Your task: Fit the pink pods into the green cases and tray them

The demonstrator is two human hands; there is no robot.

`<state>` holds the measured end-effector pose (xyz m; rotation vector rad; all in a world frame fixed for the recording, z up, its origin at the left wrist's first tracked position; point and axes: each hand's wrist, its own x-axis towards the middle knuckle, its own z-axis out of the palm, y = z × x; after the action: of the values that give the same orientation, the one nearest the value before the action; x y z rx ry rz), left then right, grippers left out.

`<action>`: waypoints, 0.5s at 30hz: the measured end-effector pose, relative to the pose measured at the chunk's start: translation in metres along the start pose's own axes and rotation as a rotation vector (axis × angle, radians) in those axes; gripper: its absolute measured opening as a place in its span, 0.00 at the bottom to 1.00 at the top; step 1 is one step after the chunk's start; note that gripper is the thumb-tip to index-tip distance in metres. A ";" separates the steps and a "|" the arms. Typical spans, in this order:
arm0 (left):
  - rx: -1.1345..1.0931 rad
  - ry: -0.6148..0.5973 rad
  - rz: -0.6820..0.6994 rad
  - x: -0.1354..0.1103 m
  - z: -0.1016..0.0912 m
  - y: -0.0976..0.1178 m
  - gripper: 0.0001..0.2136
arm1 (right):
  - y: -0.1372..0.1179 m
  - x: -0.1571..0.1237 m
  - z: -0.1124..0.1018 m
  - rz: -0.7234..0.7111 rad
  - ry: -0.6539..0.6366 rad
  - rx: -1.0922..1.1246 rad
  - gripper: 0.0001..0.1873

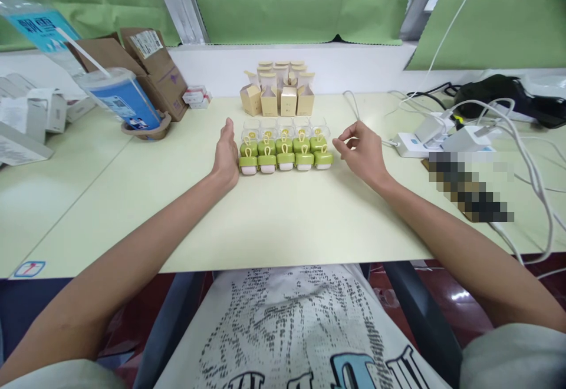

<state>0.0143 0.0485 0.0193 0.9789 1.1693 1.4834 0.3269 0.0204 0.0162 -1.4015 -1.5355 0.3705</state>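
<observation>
Several small green-topped containers [285, 159] with pale bottoms and yellow loops stand in two close rows on the table. Behind them is a row of clear plastic pieces [285, 124], some with a yellow spot showing. My left hand [227, 156] stands on edge at the left end of the rows, fingers stretched out, against or very near the end container. At the right end, my right hand [361, 150] has its fingers bent and thumb drawn toward the index finger. Nothing shows between its fingertips, which are just beside the last container.
Small cream boxes [288, 101], some with raised flaps, stand behind the rows. To the left are a blue cup [126, 103] with a straw, a cardboard box [154, 71] and a large bottle [42, 26]. A power strip [413, 145] with white cables lies right.
</observation>
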 end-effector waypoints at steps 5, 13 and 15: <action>-0.028 0.041 0.015 0.007 -0.006 -0.007 0.26 | 0.008 0.004 -0.004 -0.049 0.100 0.019 0.14; -0.070 0.150 -0.017 0.018 -0.015 -0.005 0.18 | 0.031 0.017 -0.008 0.005 0.052 -0.056 0.26; -0.058 0.176 -0.012 0.019 -0.020 -0.007 0.19 | 0.034 0.016 -0.013 0.035 0.028 -0.139 0.33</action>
<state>-0.0070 0.0634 0.0084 0.8133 1.2468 1.6108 0.3596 0.0396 0.0040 -1.5365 -1.5390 0.2685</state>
